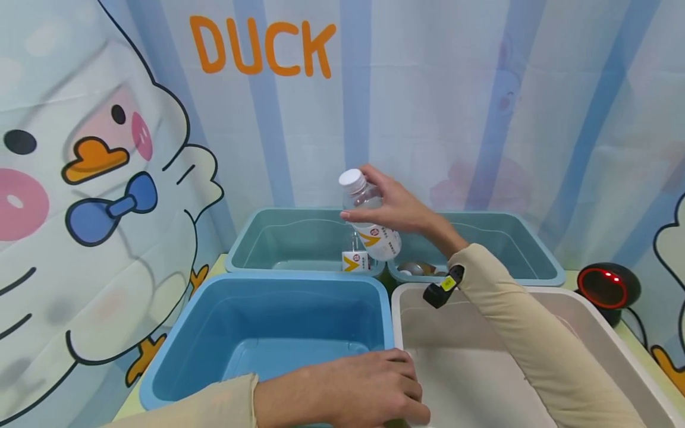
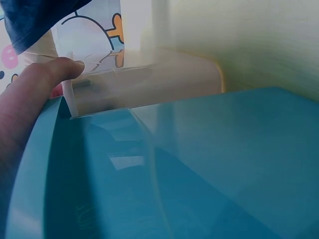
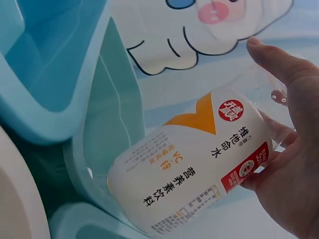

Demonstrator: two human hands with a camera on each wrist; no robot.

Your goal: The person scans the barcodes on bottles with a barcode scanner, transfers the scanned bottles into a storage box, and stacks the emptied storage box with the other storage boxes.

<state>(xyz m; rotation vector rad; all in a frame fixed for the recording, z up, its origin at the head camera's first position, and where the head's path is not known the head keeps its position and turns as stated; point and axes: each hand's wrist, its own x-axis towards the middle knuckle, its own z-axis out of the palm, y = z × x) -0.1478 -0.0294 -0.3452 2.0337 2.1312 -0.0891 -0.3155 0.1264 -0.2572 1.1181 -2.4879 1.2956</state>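
Note:
My right hand (image 1: 398, 205) grips a clear plastic drink bottle (image 1: 377, 241) round its upper part, below the white cap. The bottle tilts, cap up and to the left, above the adjoining ends of the two back bins. In the right wrist view, the bottle's white label (image 3: 189, 164) shows an orange V, a red round mark and printed characters. A second bottle (image 1: 355, 261) with a similar label lies in the back left teal bin (image 1: 305, 273). My left hand (image 1: 369, 389) rests at the right rim of the blue bin (image 1: 267, 282), its fingers loosely bent.
A beige bin (image 1: 460, 339) stands beside the blue one at front right. Several small brownish and pale items (image 1: 420, 268) lie in the back right teal bin (image 1: 535, 279). A black device with red lights (image 1: 609, 285) stands at far right. A duck-print curtain (image 1: 428, 107) hangs behind.

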